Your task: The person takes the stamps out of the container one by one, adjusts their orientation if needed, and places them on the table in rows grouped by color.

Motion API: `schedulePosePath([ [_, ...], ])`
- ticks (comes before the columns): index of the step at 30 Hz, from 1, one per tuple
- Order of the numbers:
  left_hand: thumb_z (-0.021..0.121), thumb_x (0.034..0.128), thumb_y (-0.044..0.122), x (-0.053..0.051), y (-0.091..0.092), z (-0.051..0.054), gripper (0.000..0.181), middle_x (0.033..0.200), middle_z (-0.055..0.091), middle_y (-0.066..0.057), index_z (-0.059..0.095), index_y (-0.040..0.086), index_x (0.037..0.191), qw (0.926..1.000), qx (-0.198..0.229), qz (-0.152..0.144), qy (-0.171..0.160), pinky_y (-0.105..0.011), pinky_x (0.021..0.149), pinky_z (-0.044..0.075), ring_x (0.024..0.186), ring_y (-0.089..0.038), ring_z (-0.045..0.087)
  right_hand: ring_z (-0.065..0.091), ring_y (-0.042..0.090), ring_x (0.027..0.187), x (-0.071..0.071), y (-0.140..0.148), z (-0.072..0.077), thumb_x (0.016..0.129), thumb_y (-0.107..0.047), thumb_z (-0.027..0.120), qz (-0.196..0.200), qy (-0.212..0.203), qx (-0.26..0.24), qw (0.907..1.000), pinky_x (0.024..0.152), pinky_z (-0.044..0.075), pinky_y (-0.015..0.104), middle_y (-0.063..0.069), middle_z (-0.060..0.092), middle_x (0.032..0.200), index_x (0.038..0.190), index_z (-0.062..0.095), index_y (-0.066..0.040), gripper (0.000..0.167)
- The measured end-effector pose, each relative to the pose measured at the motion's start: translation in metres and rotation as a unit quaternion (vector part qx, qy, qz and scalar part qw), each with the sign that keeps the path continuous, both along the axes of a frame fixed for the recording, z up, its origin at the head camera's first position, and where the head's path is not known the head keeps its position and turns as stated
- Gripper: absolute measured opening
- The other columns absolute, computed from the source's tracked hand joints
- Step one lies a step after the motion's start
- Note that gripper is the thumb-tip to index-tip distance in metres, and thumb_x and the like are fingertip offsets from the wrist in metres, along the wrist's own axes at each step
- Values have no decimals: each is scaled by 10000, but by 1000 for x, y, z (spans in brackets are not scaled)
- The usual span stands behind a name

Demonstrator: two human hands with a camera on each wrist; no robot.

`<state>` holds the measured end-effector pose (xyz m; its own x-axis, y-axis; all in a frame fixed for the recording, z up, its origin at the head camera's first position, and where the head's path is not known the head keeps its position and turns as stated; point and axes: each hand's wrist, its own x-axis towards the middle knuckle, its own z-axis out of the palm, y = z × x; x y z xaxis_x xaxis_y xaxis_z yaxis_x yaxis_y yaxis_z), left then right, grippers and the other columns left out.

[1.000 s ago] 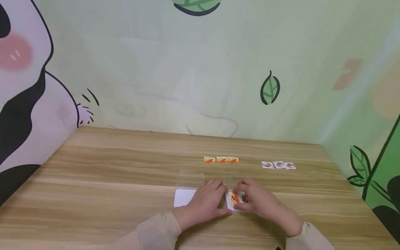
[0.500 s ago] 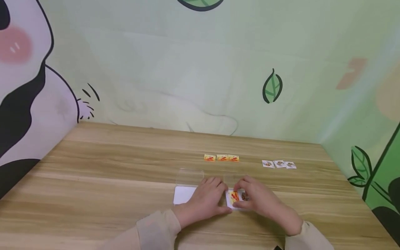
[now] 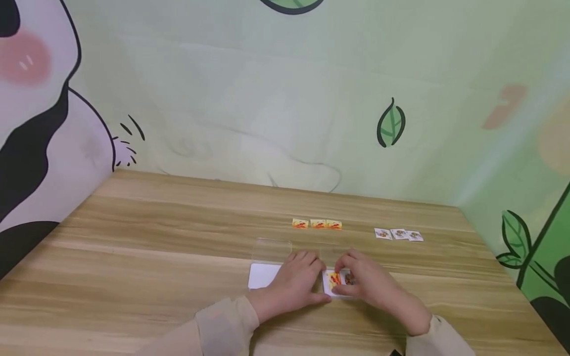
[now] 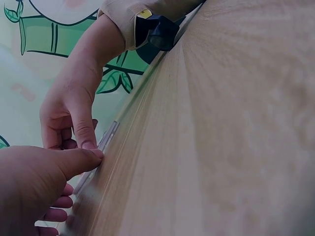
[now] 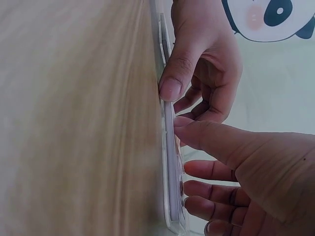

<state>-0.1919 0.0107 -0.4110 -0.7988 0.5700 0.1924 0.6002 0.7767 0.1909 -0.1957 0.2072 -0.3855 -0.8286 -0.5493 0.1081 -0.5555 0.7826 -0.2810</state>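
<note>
An open flat clear case with a white insert (image 3: 326, 291) lies at the table's near middle. On the insert sit an orange-and-yellow picture card (image 3: 333, 280) and a brown picture (image 3: 349, 279), partly hidden by fingers. My left hand (image 3: 294, 284) holds the case's left side, thumb at the near edge and fingertips by the far one. My right hand (image 3: 371, 282) arches over the orange card, thumb and index finger at its near and far edges. In the right wrist view the right thumb (image 5: 202, 133) rests on the insert, close to the left thumb (image 5: 178, 73).
A second white insert (image 3: 262, 275) lies left, partly under my left hand, with a clear lid (image 3: 271, 250) behind it. Farther back are three orange picture cards (image 3: 317, 224) and, to the right, three white picture cards (image 3: 399, 234). A painted wall (image 3: 231, 99) closes off the table's back.
The head view has shifted slightly. Both hands stay in place over the case, and the cards have not visibly moved on the table.
</note>
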Motion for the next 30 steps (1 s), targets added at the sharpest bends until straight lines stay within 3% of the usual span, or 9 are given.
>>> schedulePosePath([
  [13,719,767,555,0,0,0,566,1180,577,5,620,134,1133,10000,26,20,-91,-395,1081,393,1190,-180,506,431,49,710,-4,-2,4,727,-307,812,14,-169,-48,9998,602,390,190,-37,518,846,882,601,-136,313],
  [30,717,769,558,0,1,-1,568,1136,569,13,620,130,1129,10000,-29,-26,-66,-389,1034,424,1165,-172,510,421,59,712,-1,-3,2,717,-255,824,-6,-36,-127,9999,618,381,192,-35,526,854,878,569,-138,324],
])
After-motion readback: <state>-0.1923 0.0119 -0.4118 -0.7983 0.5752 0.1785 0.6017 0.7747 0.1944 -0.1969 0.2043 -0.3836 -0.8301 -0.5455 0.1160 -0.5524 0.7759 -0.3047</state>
